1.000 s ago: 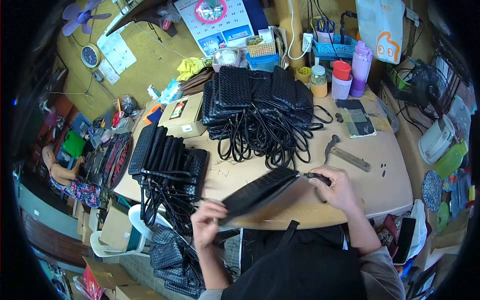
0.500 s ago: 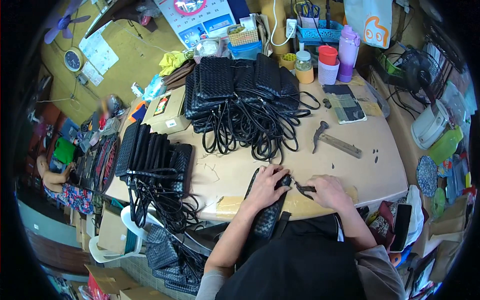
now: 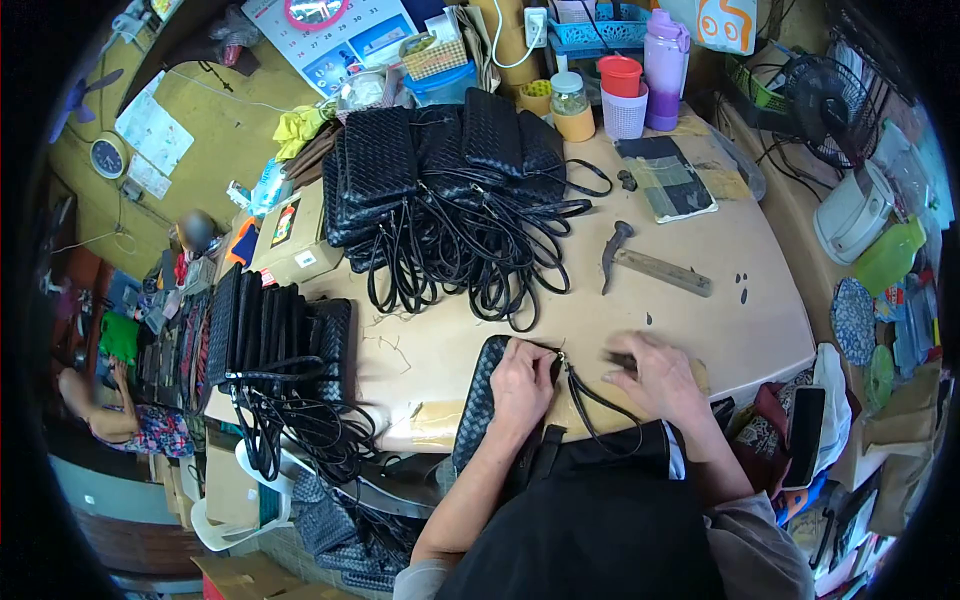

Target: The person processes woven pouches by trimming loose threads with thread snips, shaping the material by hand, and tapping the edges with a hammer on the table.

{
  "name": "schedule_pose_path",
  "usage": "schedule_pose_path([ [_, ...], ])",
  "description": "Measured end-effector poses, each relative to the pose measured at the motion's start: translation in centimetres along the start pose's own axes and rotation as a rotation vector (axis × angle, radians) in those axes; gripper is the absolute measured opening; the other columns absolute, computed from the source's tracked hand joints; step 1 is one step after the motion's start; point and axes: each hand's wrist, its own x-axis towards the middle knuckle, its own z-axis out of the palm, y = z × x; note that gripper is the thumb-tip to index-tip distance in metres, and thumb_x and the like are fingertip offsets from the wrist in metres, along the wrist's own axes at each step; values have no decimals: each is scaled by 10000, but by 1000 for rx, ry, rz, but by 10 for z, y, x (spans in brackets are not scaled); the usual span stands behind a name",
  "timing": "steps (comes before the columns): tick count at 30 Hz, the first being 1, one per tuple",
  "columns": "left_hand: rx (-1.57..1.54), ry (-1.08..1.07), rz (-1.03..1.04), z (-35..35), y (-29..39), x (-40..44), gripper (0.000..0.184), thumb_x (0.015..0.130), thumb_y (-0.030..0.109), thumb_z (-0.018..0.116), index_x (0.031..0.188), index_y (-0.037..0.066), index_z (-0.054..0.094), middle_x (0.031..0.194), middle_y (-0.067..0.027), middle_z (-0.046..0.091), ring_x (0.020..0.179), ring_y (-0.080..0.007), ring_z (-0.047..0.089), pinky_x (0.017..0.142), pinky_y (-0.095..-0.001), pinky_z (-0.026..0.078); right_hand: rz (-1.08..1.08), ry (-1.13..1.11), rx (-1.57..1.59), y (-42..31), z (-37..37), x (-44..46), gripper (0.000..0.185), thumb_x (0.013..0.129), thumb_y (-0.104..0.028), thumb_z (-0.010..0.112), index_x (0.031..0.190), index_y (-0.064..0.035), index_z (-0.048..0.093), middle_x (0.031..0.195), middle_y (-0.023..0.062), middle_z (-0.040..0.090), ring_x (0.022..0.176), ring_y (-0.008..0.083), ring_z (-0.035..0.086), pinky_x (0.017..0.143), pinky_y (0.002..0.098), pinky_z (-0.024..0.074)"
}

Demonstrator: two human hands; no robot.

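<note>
My left hand (image 3: 522,385) is closed on a black woven pouch (image 3: 478,398) at the table's front edge, its fingers pinching the zipped top edge near the corner. From a small metal clasp at that corner, a thin black wrist strap (image 3: 578,400) hangs in a loop towards my lap. To the right, apart from the pouch, my right hand (image 3: 660,378) is raised over the table with curled fingers. Motion blurs its fingertips, and a dark thing under them is too smeared to name.
A large pile of black woven pouches (image 3: 375,160) with straps lies behind, and a standing row of them (image 3: 232,330) at left. A hammer (image 3: 660,270) and a worn notebook (image 3: 672,190) lie at right. Another person (image 3: 115,415) is at far left.
My right hand has moved slightly up and away from the pouch's clasp. My left hand has shifted left and now pinches the pouch's edge; the strap hangs free. The whole view has shifted.
</note>
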Motion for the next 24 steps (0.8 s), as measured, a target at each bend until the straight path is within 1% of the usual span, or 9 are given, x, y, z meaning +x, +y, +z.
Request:
schedule_pose_path([
  [3, 2, -84, -109, -9, -5, 2, 53, 806, 21, 664, 805, -4, 618, 748, -137, 598, 671, -283, 605, 610, -356, 478, 22, 181, 139, -4, 10, 9, 316, 810, -216, 703, 1072, -101, 569, 963, 127, 613, 850, 328, 643, 761, 440, 502],
  [6, -80, -76, -189, -5, -10, 0, 53, 816, 29, 661, 811, -6, 622, 748, -126, 602, 679, -265, 613, 617, -344, 478, -56, 104, 91, -14, 18, 14, 281, 813, -197, 693, 1050, -98, 578, 963, 105, 574, 841, 316, 639, 741, 435, 507],
  [10, -35, -89, -187, -8, -6, 1, 52, 819, 26, 659, 814, -10, 621, 755, -125, 606, 698, -260, 620, 640, -343, 480, -151, 110, 26, -15, 38, 21, 231, 799, -182, 701, 995, -96, 613, 947, 75, 559, 786, 305, 632, 695, 414, 515],
  [17, -145, -87, -91, -7, -11, -3, 79, 809, 30, 669, 826, -7, 600, 799, -143, 596, 717, -274, 592, 659, -343, 472, -148, 103, 3, -10, 58, 29, 192, 787, -168, 705, 933, -64, 637, 931, 81, 566, 779, 305, 630, 680, 408, 515],
  [19, -186, -93, -57, -13, -5, -2, 123, 802, 50, 684, 869, -3, 594, 847, -149, 596, 716, -283, 581, 655, -340, 470, -115, 162, 105, -3, 61, 32, 199, 786, -145, 700, 940, -42, 625, 923, 101, 569, 777, 309, 629, 663, 413, 513],
  [21, -78, -262, -103, -24, 12, -1, 307, 773, 112, 728, 1001, 6, 551, 996, -176, 570, 808, -306, 561, 701, -354, 464, -75, 205, 210, -5, 54, 35, 216, 784, -132, 699, 964, -39, 627, 926, 101, 573, 799, 291, 629, 683, 392, 511],
  [22, 67, -276, 10, -26, 15, -4, 508, 743, 153, 755, 1154, 8, 494, 1123, -203, 527, 943, -339, 540, 782, -387, 460, -31, 242, 316, -5, 50, 36, 235, 782, -119, 699, 989, -35, 628, 929, 101, 576, 820, 272, 629, 703, 372, 510],
  [23, 66, -275, 10, -29, 20, -5, 508, 743, 153, 755, 1154, 8, 494, 1123, -203, 527, 943, -339, 540, 782, -387, 460, -31, 242, 315, -3, 47, 37, 235, 782, -119, 699, 989, -35, 628, 929, 101, 576, 820, 272, 629, 703, 372, 510],
  [24, 174, -305, -6, -35, 25, -5, 551, 737, 157, 758, 1188, -1, 484, 1128, -206, 524, 990, -354, 520, 820, -403, 451, 0, 191, 382, 0, 44, 37, 251, 785, -72, 686, 1024, -27, 623, 923, 81, 567, 868, 222, 607, 750, 342, 495],
])
